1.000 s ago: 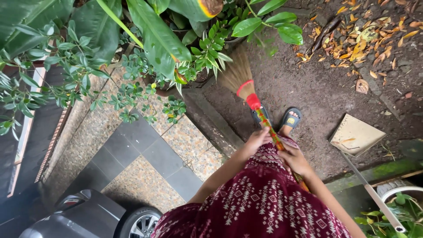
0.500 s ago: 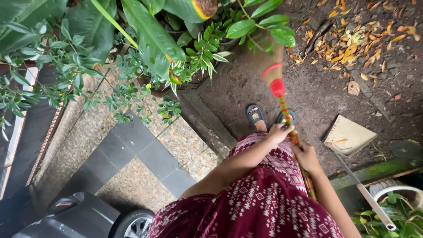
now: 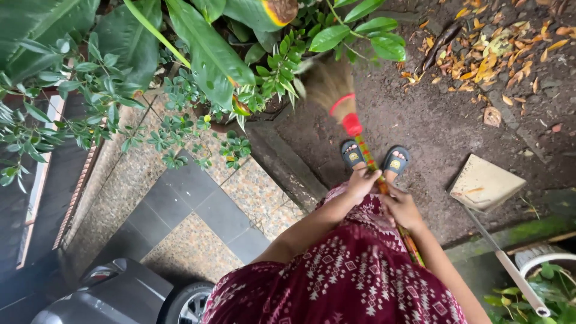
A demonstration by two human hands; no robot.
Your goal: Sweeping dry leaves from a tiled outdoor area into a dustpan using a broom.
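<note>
I hold a straw broom (image 3: 332,86) with a red collar and a red, yellow and green patterned handle. My left hand (image 3: 362,182) grips the handle higher toward the bristles, and my right hand (image 3: 401,208) grips it just below. The blurred bristles rest on the dark soil near the potted plants. My two feet in dark sandals (image 3: 353,154) stand right under the handle. A pile of dry orange leaves (image 3: 489,57) lies on the soil at the upper right.
A tan dustpan (image 3: 485,183) with a long white handle lies on the ground to my right. Large-leafed plants (image 3: 204,54) crowd the upper left. A stone curb (image 3: 288,168) divides soil from a tiled path. A dark car's wheel (image 3: 189,306) shows at the bottom left.
The broom head has swung back left toward the plants, after sweeping right half a second ago. My hands moved slightly with it and kept their grip.
</note>
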